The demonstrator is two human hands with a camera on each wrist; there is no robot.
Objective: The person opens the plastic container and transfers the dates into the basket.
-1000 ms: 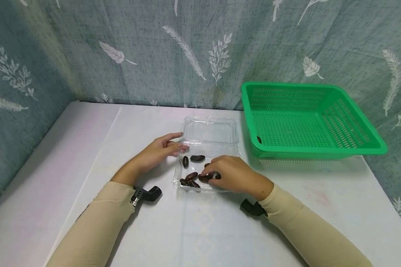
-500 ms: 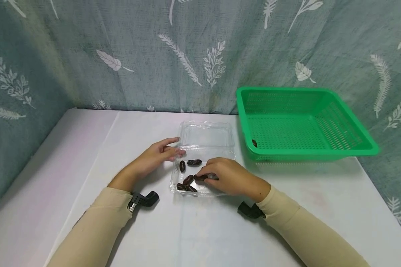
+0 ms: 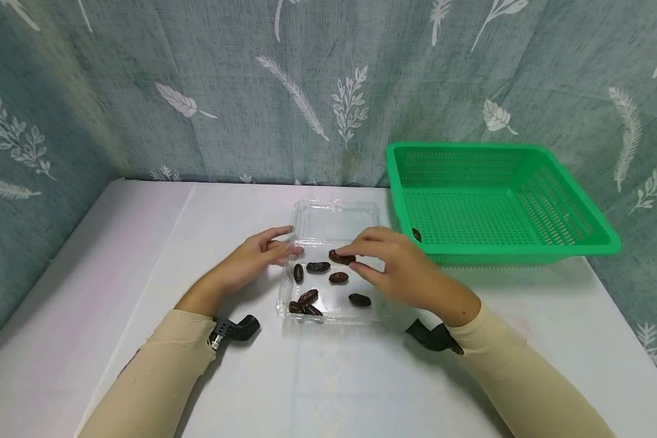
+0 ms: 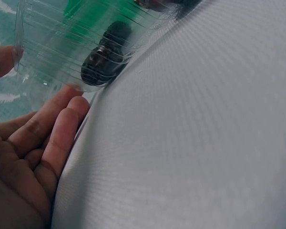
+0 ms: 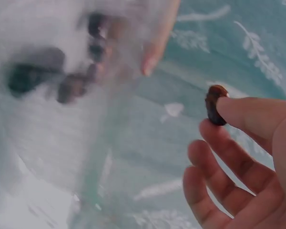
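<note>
Right hand [image 3: 410,267] pinches date [image 3: 342,257] above white table [image 3: 361,377], leaf-print curtain [image 3: 306,91] behind.

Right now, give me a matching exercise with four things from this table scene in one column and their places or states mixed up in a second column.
1. right hand
2. left hand
3. green basket
4. clear plastic container

a. lid open, several dates inside
b. pinches one date
c. one date in its near left corner
d. touches the container's left edge

Pairs: 1-b, 2-d, 3-c, 4-a
</note>
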